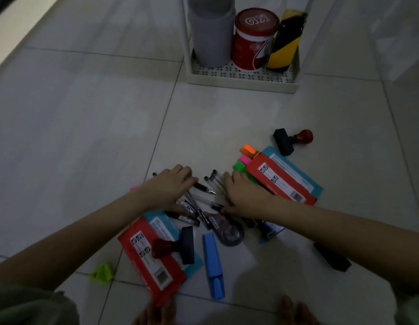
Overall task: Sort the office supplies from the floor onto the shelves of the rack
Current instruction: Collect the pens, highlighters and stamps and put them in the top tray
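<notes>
Pens (205,198) on pale floor tiles (86,137), flat relaxed fingers (185,171) of both hands over them.

Dim, murky indoor light, soft blur, wide-angle bending at the edges.

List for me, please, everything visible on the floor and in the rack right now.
Pens: several, clear and black, between the hands
Highlighters: three, orange, pink, green, by right packet
Blue highlighter: one, floor, near
Stamps: two, black with red knobs, one far right, one on left packet
Packets: two, red and teal
Correction tape: one, centre
Rack: cream, holding grey, red, yellow-black containers
Left hand; right hand: flat on pens
</notes>
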Tool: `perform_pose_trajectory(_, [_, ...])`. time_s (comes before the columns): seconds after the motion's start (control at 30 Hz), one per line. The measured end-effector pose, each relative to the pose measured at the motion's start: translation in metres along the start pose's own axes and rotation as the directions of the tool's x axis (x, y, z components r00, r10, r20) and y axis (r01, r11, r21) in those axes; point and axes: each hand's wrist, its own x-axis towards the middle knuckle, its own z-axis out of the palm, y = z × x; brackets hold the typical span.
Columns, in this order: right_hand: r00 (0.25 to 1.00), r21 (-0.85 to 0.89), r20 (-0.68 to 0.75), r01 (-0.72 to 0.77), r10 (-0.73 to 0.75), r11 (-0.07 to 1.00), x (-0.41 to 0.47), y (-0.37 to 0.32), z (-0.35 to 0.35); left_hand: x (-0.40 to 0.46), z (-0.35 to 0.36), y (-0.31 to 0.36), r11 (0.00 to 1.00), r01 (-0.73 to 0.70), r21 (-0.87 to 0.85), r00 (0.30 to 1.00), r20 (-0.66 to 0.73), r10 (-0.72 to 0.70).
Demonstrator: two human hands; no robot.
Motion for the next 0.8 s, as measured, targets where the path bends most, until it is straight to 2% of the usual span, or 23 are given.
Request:
perform_pose_trajectory(0.03, [1.0,0.017,0.011,-0.013,0.013,1.0,0.001,-0.002,-0.002,0.002,-0.002,-0.001,1.0,0.004,-0.019,1.0,0.02,-0.003])
perform_pose_trajectory(0.13, [0.998,0.151,0.02,-0.066,0.064,0.986,0.002,0.0,-0.002,0.005,-0.005,-0.003,0.999,0.033,-0.013,0.981,0.193,-0.029])
perform_pose_trajectory(0.2, [0.996,0.242,0.032,-0.094,0.089,0.966,0.001,0.0,0.001,0.002,-0.006,-0.001,0.999,0.032,0.012,0.977,0.21,-0.034])
perform_pose_trajectory(0.23, [0.996,0.27,0.032,-0.094,0.088,0.958,0.001,-0.002,0.003,0.0,-0.005,-0.001,0.999,0.038,0.008,0.98,0.193,-0.039])
perform_pose_trajectory(0.33, [0.997,0.299,0.023,-0.074,0.07,0.951,0.0,-0.006,0.006,-0.003,0.006,-0.003,0.996,-0.066,0.056,0.998,-0.006,0.066])
perform_pose_trajectory(0.47, [0.999,0.358,0.001,-0.046,0.049,0.933,-0.004,-0.005,0.011,0.001,0.022,-0.002,0.987,-0.15,0.065,0.971,-0.181,0.159])
perform_pose_trajectory(0.6, [0.998,0.355,0.014,-0.069,0.069,0.932,-0.005,-0.004,0.017,0.005,0.024,-0.001,0.974,-0.185,0.13,0.936,-0.279,0.215])
perform_pose_trajectory(0.8, [0.997,0.354,-0.016,-0.066,0.077,0.933,-0.008,-0.002,0.018,0.011,0.026,-0.001,0.968,-0.18,0.176,0.92,-0.319,0.229])
